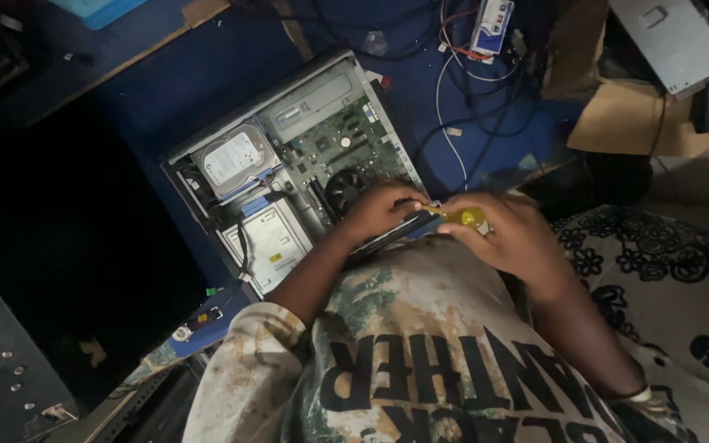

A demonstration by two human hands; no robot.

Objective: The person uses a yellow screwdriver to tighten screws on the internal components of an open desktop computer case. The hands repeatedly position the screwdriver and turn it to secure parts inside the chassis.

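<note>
Blue work surface (207,74) under open computer case (289,164), loose cables (469,107), cardboard (625,123)

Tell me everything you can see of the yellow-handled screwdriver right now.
The screwdriver has a translucent yellow handle, plastic by its look; the shaft is almost wholly hidden. It lies nearly level, tip end toward the open computer case. The right hand wraps the handle from above, and the left hand meets its front end at the case's near edge. The tip is out of sight.

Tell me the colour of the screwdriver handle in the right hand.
Yellow, translucent screwdriver handle, held by the right hand; head view.
</note>
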